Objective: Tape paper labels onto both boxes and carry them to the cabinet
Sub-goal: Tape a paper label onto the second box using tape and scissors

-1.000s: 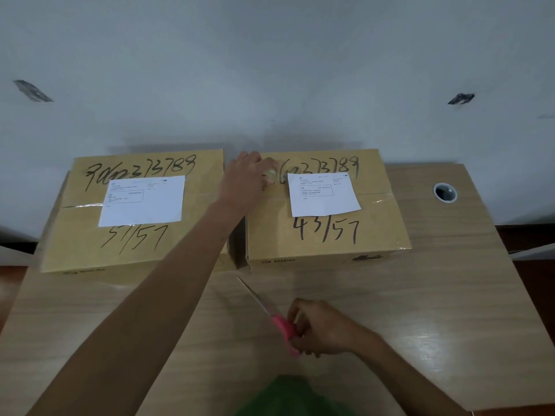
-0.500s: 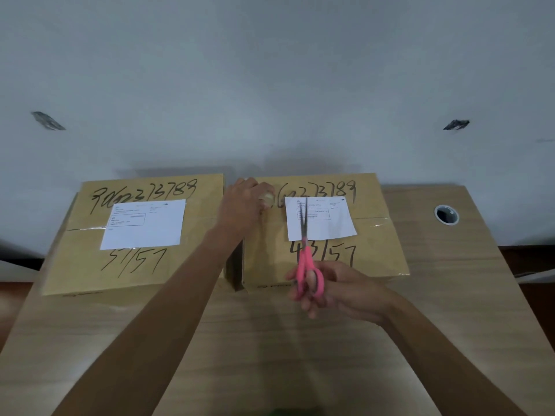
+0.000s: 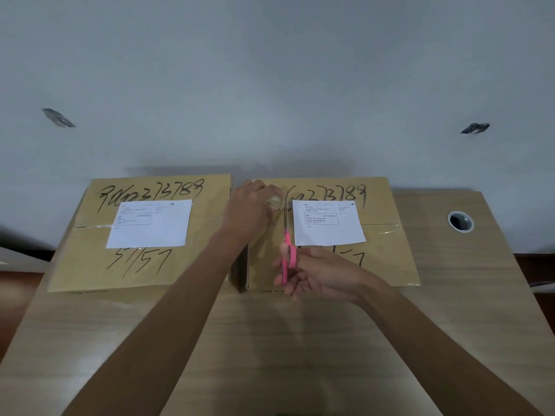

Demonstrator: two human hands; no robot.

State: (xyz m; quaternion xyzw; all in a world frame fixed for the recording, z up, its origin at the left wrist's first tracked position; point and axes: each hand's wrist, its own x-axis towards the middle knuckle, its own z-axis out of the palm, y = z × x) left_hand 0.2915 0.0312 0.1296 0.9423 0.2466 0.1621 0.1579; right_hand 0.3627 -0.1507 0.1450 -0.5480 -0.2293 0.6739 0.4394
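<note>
1. Left hand (image 3: 250, 211) grips the tape (image 3: 274, 201) on the right box (image 3: 390, 253), beside its label (image 3: 329, 222).
2. Right hand (image 3: 315, 273) holds scissors (image 3: 287, 253); blades could nick the label or fingers.
3. Loose tape might curl and stick crooked.

— What's in front of me?
— Two brown cardboard boxes side by side on my desk, a narrow gap between them. The left cardboard box (image 3: 99, 259) has a white paper label (image 3: 150, 225) flat on top, over black handwritten numbers.
— And the other?
— The right cardboard box (image 3: 387, 259) has its own white printed label (image 3: 329, 222). A small roll of clear tape (image 3: 274, 201) sits at its top left corner.
</note>
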